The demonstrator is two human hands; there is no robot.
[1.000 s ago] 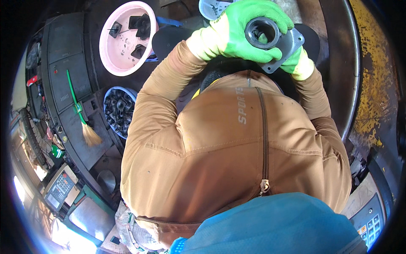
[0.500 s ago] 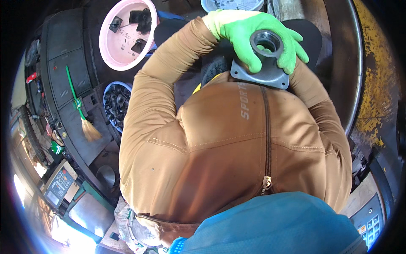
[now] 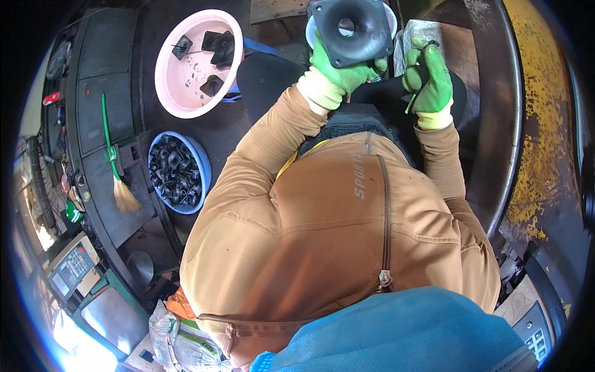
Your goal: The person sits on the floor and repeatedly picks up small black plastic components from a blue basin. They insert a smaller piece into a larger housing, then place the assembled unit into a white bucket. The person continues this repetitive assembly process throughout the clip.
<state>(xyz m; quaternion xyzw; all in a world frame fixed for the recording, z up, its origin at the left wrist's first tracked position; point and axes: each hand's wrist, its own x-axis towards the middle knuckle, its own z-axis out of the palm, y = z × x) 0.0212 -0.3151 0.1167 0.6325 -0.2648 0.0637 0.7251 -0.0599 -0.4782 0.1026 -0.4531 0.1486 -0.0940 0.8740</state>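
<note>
My left hand, in a green and yellow glove, is closed on a black square-flanged horn part. The part's flared face with its round central hole is turned up, and corner holes show in the flange. Apart from it, on the right, my gloved right hand is raised with its fingers curled together. A small dark tip sticks out at its fingertips and a thin piece shows below the palm; what it holds I cannot make out.
A pink basin with several black parts stands at the far left. Nearer is a blue basin full of small black pieces. Behind the horn part a light-blue basin partly shows. A metal-edged yellow surface runs along the right.
The horn part has turned from collar side to flared face and moved away from my body. My right hand, hidden before, has come into sight on the right.
</note>
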